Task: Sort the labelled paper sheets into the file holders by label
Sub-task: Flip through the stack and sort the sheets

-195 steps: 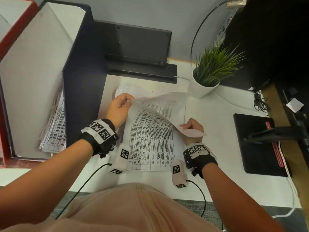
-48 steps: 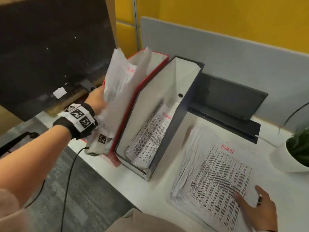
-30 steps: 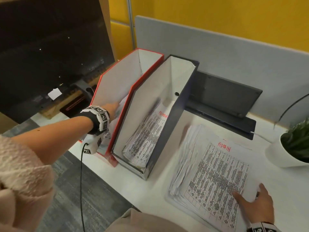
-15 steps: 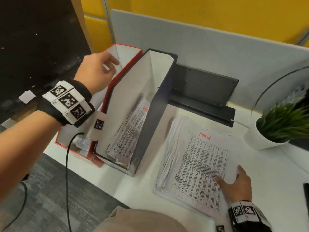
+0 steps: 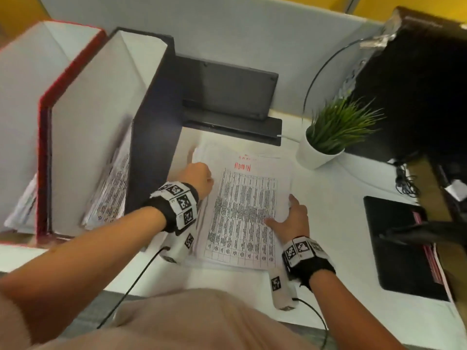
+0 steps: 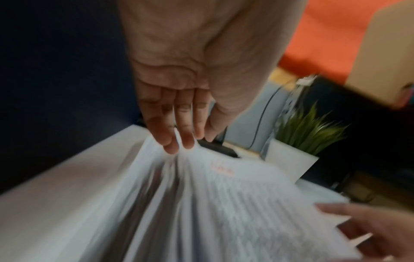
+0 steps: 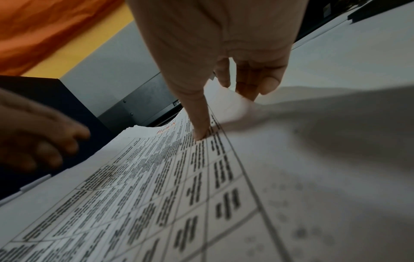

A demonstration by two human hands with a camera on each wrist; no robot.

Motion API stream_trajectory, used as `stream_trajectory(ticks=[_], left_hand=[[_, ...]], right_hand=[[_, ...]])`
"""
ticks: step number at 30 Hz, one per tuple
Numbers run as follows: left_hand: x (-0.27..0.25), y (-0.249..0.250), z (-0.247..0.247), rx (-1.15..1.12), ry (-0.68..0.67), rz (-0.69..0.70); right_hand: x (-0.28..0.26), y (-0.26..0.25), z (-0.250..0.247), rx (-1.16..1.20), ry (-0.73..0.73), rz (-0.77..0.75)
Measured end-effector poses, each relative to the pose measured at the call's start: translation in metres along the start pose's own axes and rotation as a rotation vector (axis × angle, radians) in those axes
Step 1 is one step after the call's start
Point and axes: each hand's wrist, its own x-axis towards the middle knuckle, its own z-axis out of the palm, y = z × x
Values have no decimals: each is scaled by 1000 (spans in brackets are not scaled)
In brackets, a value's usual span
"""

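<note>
A stack of printed sheets lies on the white desk, its top sheet marked ADMIN in red. My left hand is at the stack's far left corner, and in the blurred left wrist view its fingertips touch the fanned sheet edges. My right hand rests on the stack's right edge. Its thumb presses the top sheet, and its fingers lie behind a lifted paper edge. To the left stand a red file holder and a navy file holder, both with sheets inside.
A potted plant stands right of the stack. Behind the stack is a black stand against the grey partition. A black pad and a dark monitor are at the right. Cables hang from both wrists over the desk's near edge.
My left hand put a sheet into the red holder, came out with nothing in it and moved right to the stack's far corner. My right hand stayed on the stack.
</note>
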Motion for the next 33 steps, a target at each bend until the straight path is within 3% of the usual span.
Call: stream_trajectory(ticks=[3,14,19,22,24,26,33], left_hand=[[11,-6,18,-59,19,-127],[18,3,16,-80,15,-328],[10,7,23,-85,105,-162],[2,2,27,13,280,48],[-3,-5,30,-136,376,251],[-10,-8,32,-321,394,337],[-14,-15,32,-873,161,68]], right_hand=[[-1,-1,-2,-29,-15,-16],[-7,-4,-2,-50,-26,-1],[-13,-9,0,-173,90,-100],[-11,-15,2,-102,2,-197],[-9,-19,2,52,-94,-172],[-8,-20,-1,207,-125,-93],[-1,-16,-11,587,43,53]])
